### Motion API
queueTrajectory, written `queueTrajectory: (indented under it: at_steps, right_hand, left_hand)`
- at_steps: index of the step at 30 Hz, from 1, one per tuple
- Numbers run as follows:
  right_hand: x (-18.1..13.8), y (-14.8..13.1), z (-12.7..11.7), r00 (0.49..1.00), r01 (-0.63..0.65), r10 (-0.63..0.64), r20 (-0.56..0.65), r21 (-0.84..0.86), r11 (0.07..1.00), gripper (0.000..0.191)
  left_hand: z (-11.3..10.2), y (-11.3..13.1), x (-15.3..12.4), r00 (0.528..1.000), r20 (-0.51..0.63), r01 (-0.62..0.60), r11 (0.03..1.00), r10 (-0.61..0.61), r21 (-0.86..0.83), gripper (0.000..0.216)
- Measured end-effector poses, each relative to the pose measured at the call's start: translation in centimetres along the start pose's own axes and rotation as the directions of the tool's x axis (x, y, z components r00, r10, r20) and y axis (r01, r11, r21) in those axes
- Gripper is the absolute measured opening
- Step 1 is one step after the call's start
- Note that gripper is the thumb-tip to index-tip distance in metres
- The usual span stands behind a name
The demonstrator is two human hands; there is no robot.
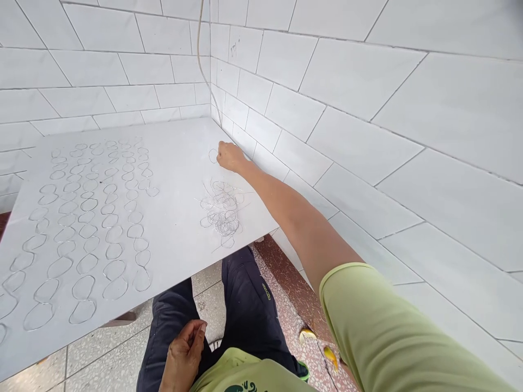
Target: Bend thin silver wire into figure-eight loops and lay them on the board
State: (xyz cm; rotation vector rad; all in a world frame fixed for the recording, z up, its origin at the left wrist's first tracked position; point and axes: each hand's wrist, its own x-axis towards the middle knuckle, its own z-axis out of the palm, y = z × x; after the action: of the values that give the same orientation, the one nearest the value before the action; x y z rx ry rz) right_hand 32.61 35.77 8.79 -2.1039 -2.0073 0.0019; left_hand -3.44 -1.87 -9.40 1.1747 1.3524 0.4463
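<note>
My right hand reaches to the far right of the white tabletop, its fingers closed at a thin wire loop that shows beside the fingertips. Nearer to me lies a tangled pile of wire loops with loose ends sticking out. Over my lap, my left hand is curled, thumb against the fingers; whatever it may hold is hidden. Figure-eight wire pieces lie in several rows across the left half of the white tabletop.
White tiled walls meet behind the table and run close along my right arm. A pale cable hangs down in the corner. Below are a speckled floor, a reddish-brown strip and yellow scraps.
</note>
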Motion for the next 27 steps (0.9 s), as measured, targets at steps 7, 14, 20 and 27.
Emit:
queueTrajectory:
  at_steps: [7,14,20,27]
  right_hand:
    - [-7.0,-1.3,-4.8,0.941,0.151,-0.054,-0.333,0.273,0.950,0.018]
    - [-18.9,-7.6,-2.9,0.733,0.576,-0.446,-0.513,0.121,0.808,0.017]
    - [-24.9,-11.3,-0.2,0.326,0.881,-0.848,-0.418,-0.192,0.434,0.019]
    - [-26.3,-11.8,0.2,0.163,0.894,-0.906,-0.390,-0.330,0.302,0.021]
  left_hand:
    - [0.0,3.0,-0.6,0.997,0.064,-0.037,0.992,0.045,-0.121,0.064]
    - [-1.4,12.8,-1.6,0.970,0.097,-0.171,0.908,0.223,-0.382,0.055]
    - [-2.7,17.1,-1.0,0.943,0.148,-0.115,0.711,0.297,-0.694,0.063]
    - [-2.8,16.3,-1.4,0.964,0.116,-0.087,0.700,0.238,-0.709,0.042]
